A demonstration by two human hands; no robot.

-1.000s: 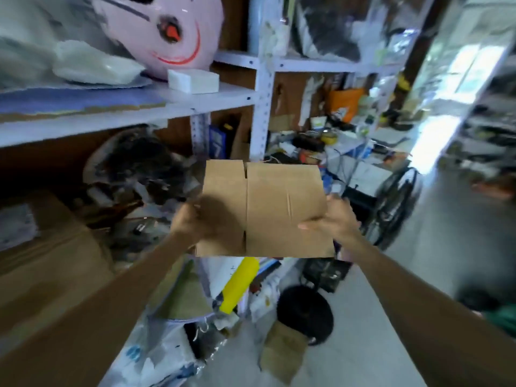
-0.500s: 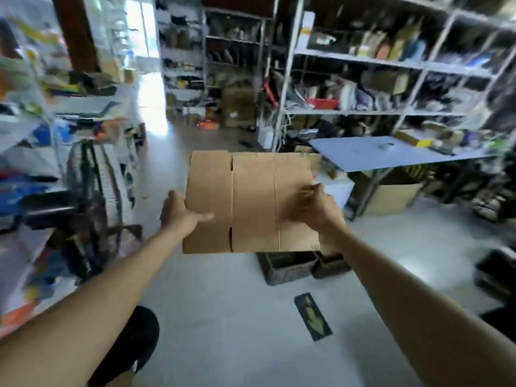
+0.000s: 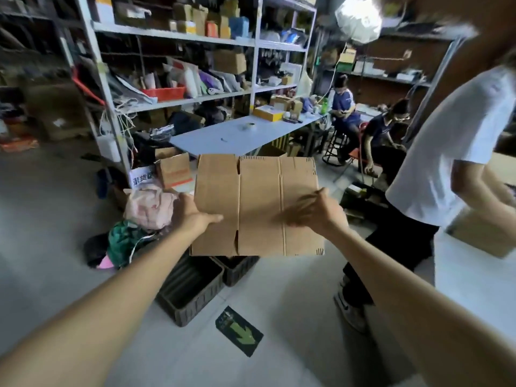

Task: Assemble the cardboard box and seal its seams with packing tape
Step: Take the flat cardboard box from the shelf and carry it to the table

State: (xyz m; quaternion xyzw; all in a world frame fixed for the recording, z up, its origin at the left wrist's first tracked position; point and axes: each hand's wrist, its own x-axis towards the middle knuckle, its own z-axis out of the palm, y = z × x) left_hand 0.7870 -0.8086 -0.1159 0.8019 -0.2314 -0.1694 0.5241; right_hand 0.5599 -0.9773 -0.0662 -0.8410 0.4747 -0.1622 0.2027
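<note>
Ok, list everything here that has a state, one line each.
cardboard box: flat, not yet folded up, held in the air.
left hand: grips the box's left edge, thumb on the front.
right hand: on the box's right part; blurred, grip unclear.
tape roll: lying on the blue table, untouched.
black crate: on the floor, open-topped.

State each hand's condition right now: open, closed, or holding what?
Left hand: grips the left edge of the flat cardboard box.
Right hand: blurred against the box; cannot be told.
</note>
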